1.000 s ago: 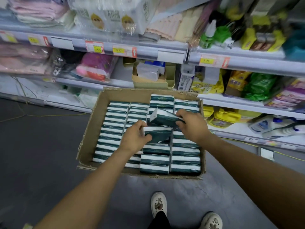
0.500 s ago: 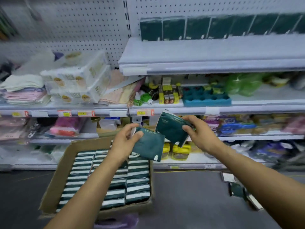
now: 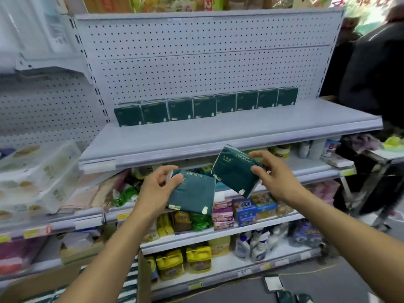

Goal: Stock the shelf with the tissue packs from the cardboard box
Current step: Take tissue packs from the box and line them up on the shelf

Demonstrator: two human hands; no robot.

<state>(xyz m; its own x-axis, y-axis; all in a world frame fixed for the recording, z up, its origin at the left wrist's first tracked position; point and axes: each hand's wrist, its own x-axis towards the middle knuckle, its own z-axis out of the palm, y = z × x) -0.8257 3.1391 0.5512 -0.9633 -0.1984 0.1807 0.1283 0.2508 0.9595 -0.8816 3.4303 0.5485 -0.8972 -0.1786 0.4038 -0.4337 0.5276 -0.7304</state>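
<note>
- The left hand [image 3: 157,187] grips a dark green tissue pack [image 3: 192,193] by its upper left corner, thumb on the face and fingers [image 3: 169,171] curled round the edge; the pack hangs below the front lip of the grey shelf [image 3: 218,136].
- The right hand [image 3: 274,178] holds a second tissue pack [image 3: 235,169], tilted, its top corner just reaching the shelf lip; the fingers pinch its right edge.
- The two held packs sit side by side, their near corners almost touching — whether they actually touch cannot be told.
- On the shelf, a row of standing packs [image 3: 205,106] lines the pegboard back wall [image 3: 196,62], edge to edge from left to right.
- In front of that row the shelf is bare all the way to its lip — broad room across its whole width.
- The cardboard box [image 3: 43,283] shows at the bottom left, below the left forearm, with striped pack tops inside it.
- Lower shelves hold mixed goods; yellow bottles [image 3: 185,261] stand near the floor.
- A person in dark clothing [image 3: 376,84] stands at the right end of the shelving.
</note>
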